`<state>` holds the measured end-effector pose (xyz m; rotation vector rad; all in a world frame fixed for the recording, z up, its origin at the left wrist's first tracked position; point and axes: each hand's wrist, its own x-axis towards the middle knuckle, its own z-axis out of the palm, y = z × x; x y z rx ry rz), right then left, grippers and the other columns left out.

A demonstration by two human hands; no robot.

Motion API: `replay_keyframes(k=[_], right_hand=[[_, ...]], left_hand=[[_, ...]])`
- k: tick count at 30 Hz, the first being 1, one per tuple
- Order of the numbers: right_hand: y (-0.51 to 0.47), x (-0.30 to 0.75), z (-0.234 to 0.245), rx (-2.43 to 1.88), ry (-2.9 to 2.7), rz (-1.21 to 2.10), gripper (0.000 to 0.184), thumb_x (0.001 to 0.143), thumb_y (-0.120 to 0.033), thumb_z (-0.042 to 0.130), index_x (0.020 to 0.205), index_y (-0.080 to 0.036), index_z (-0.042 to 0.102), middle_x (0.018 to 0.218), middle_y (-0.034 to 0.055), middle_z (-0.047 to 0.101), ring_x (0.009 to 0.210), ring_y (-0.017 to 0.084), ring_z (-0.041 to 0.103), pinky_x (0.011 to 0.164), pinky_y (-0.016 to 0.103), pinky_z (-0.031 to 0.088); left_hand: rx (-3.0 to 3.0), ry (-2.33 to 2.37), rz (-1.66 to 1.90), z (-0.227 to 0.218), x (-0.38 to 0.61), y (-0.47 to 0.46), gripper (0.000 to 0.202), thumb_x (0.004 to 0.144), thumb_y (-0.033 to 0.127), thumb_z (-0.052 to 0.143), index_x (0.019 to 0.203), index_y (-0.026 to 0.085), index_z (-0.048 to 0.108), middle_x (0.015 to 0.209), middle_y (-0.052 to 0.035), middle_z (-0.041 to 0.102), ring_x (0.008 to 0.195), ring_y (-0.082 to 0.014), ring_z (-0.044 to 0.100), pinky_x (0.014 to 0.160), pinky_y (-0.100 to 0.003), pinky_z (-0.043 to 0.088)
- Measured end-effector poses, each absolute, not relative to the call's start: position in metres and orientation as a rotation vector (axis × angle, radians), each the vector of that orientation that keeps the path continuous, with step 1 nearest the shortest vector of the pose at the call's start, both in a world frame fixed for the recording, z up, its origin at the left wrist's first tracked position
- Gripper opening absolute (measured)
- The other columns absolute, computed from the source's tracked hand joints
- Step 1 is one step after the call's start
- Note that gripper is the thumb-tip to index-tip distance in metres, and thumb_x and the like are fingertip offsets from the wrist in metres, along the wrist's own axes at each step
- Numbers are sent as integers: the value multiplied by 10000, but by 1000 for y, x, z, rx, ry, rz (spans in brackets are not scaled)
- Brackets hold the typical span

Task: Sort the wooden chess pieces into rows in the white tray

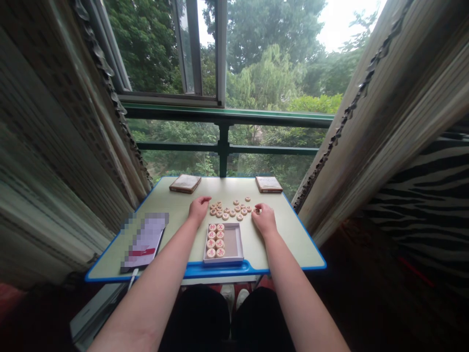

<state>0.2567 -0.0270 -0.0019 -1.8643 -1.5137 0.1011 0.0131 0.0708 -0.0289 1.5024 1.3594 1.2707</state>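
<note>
left hand (199, 209) at 9 o'clock of loose discs (230, 209), fingers curled under, hold cannot be told | right hand (264, 221) at 3 o'clock, fingers narrow, tips pinching single disc (257, 210) | tray (235, 245) at 6 o'clock, packed discs (216, 240) filling its left side, on table (293, 234) near edge

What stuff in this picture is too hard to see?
Head view:
Sheet on the left: blurred out, unreadable.
Marks on the loose round pieces: too small.
Right hand: curled fingers hide whether it grips a piece.
Left hand: its own back hides the fingertips.
</note>
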Motion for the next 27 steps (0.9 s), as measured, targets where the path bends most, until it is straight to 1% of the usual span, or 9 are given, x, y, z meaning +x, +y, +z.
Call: replay_keyframes(k=[2, 5, 8, 12, 15, 17, 22, 25, 27], right_hand=[[-26, 258, -3, -1887, -1521, 88, 213, 718, -193, 532, 888, -133, 645, 898, 111, 627, 890, 227, 533, 879, 360, 387], [-25, 258, -4, -1911, -1533, 83, 213, 715, -194, 536, 875, -151, 669, 904, 108, 637, 891, 220, 541, 882, 352, 385], [-24, 258, -4, -1920, -1549, 93, 221, 714, -201, 546, 877, -155, 689, 909, 108, 651, 882, 214, 555, 871, 338, 392], [-24, 256, -2, -1927, -1557, 100, 239, 706, -198, 558, 885, -144, 707, 915, 112, 665, 893, 226, 565, 880, 337, 387], [-25, 255, -2, -1922, -1551, 100, 244, 702, -186, 559, 887, -140, 711, 915, 109, 670, 891, 228, 570, 883, 332, 390], [-25, 255, -2, -1910, -1544, 101, 240, 701, -178, 557, 880, -135, 711, 908, 112, 671, 888, 230, 573, 881, 336, 396], [-26, 256, -1, -1848, -1503, 113, 215, 706, -175, 554, 860, -132, 697, 888, 117, 661, 878, 235, 579, 883, 369, 416], [-27, 254, 3, -1794, -1452, 110, 245, 744, -223, 550, 936, -122, 663, 942, 124, 638, 859, 213, 584, 853, 357, 452], [-29, 251, 6, -1716, -1438, 128, 272, 757, -278, 565, 971, -128, 640, 965, 119, 621, 782, 179, 589, 777, 325, 491]], left_hand=[[1614, 1315, 1228, -27, 15, 66, 251, 720, 205, 516, 893, 152, 691, 1039, -88, 670, 967, -193, 615, 892, -323, 467], [1805, 1261, 1150, -22, 18, 61, 260, 724, 285, 561, 898, 162, 710, 1125, -96, 632, 1041, -215, 582, 962, -338, 420], [1965, 1274, 1049, -19, 20, 60, 321, 689, 379, 624, 906, 166, 725, 1130, -117, 619, 1065, -259, 562, 996, -381, 386], [2035, 1250, 1010, -17, 22, 61, 312, 660, 365, 667, 893, 167, 735, 1097, -133, 629, 1047, -274, 559, 997, -422, 371], [1991, 1201, 1037, -17, 21, 61, 243, 680, 321, 652, 848, 170, 741, 1045, -123, 653, 1006, -262, 575, 967, -409, 394], [1951, 1175, 1038, -17, 21, 60, 229, 694, 303, 634, 848, 168, 738, 978, -113, 676, 945, -252, 596, 910, -396, 433], [1757, 1191, 1065, -17, 21, 57, 327, 645, 276, 680, 946, 150, 701, 852, -92, 687, 768, -218, 616, 762, -374, 487], [1670, 1161, 1137, -15, 23, 56, 353, 596, 237, 711, 940, 157, 692, 832, -69, 669, 724, -188, 601, 741, -359, 493], [1618, 1127, 1224, -13, 24, 56, 326, 580, 216, 715, 901, 161, 695, 828, -56, 658, 744, -175, 600, 769, -350, 492]])
